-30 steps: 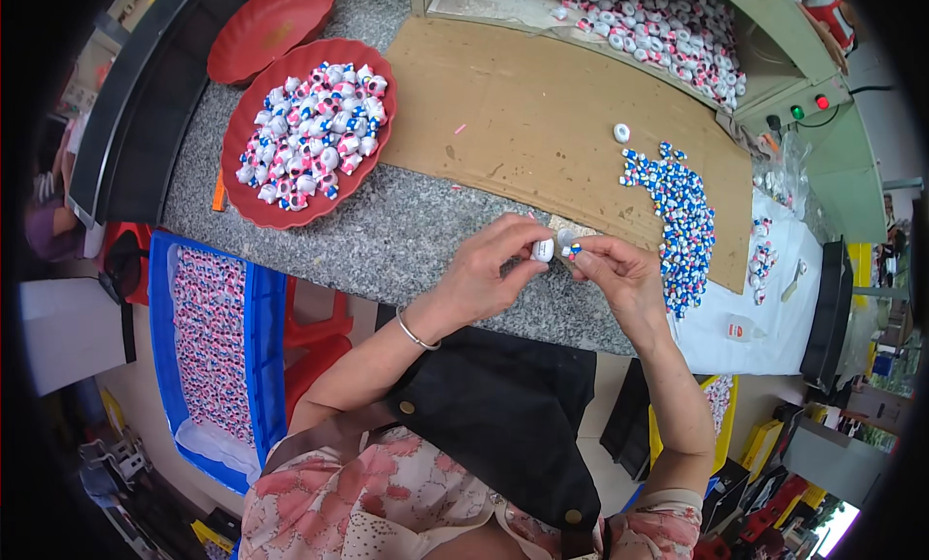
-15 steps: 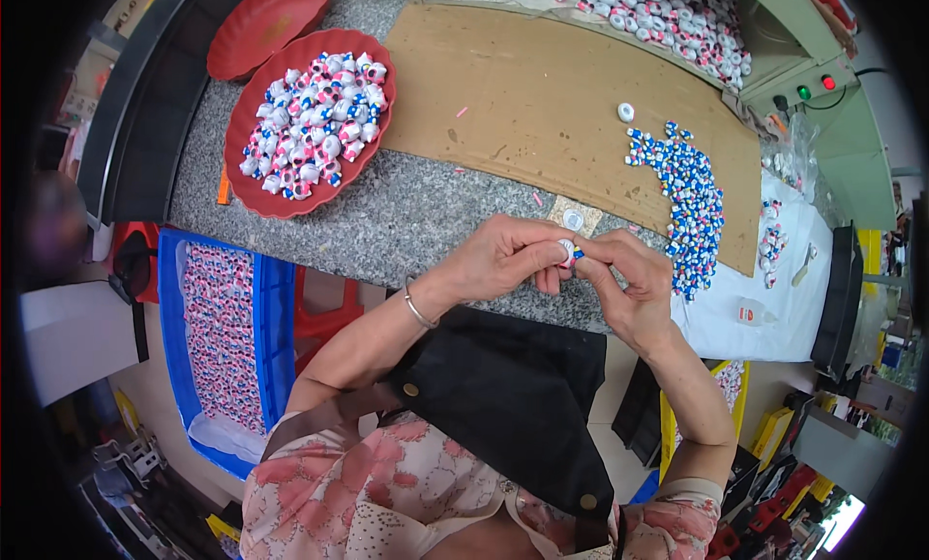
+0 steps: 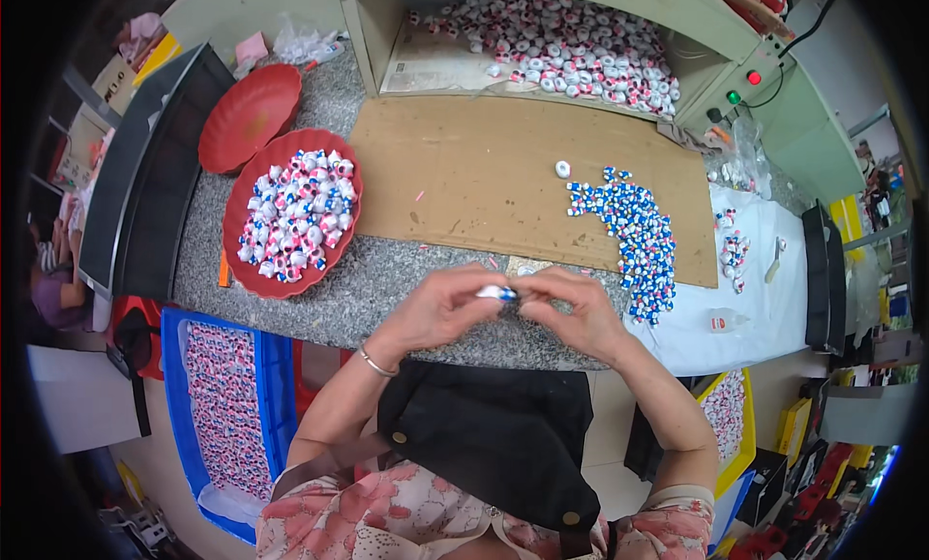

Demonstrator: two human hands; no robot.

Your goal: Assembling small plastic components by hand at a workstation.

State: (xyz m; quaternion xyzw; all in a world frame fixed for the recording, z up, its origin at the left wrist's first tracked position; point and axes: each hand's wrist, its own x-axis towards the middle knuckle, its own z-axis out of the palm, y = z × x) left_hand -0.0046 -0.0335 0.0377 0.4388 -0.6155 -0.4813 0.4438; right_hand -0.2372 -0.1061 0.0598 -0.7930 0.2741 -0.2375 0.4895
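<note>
Between my two hands, over the front edge of the granite worktop, is a small white figurine (image 3: 493,292) with a blue part at its right end. My left hand (image 3: 443,306), with a bangle on its wrist, pinches the white end between thumb and fingers. Thumb and fingertips of my right hand (image 3: 573,308) press on the blue end; much of the piece is hidden by the fingers. To the right lies a heap of tiny blue-and-white pieces (image 3: 639,242) on a cardboard sheet (image 3: 464,173). One round white piece (image 3: 562,170) sits apart above that heap.
A red scalloped bowl (image 3: 235,233) full of small figurines stands at left, beside another red bowl (image 3: 250,120). Behind, an open cabinet (image 3: 426,71) holds many white-and-pink pieces. A blue crate (image 3: 176,366) is low at left. A small bottle (image 3: 726,320) lies on white sheeting (image 3: 764,342) at right.
The view has tilted up, showing more of the cabinet. My hands have shifted left in the picture, and the figurine has turned so its white side faces differently. Both hands keep their pinch.
</note>
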